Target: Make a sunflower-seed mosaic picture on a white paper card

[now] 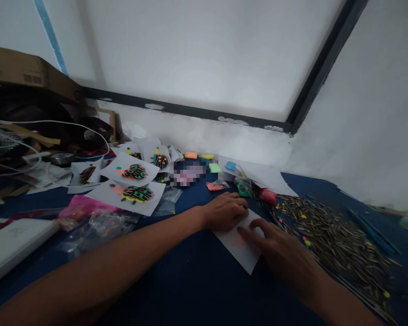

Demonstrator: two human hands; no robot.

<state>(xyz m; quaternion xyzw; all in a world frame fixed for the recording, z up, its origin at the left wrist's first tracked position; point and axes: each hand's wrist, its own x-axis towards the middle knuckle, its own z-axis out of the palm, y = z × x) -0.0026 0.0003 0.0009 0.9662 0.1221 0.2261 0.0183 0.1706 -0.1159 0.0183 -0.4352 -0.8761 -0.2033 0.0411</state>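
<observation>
A sheet of white paper (247,260) lies at an angle on the blue table, a blurred pink-orange patch (238,240) on its face. My left hand (226,210) rests on the paper's far left part, its fingers curled and holding the sheet against the table. From the right, my right hand (274,240) reaches over the same sheet. Its thumb and forefinger are apart, the thumb tip close to the pink-orange patch. Whether that tip touches the patch is hard to see. The hand hides the sheet's right side.
Striped seeds (329,235) are heaped at right beside a blue tray-like object (374,231). Seed-covered hedgehog pictures (136,192) lie at left, near crumpled plastic bags (102,226) and a white box (17,244). Coloured clay packets, one red (268,195), sit ahead. Cables and a cardboard box (30,70) stand far left.
</observation>
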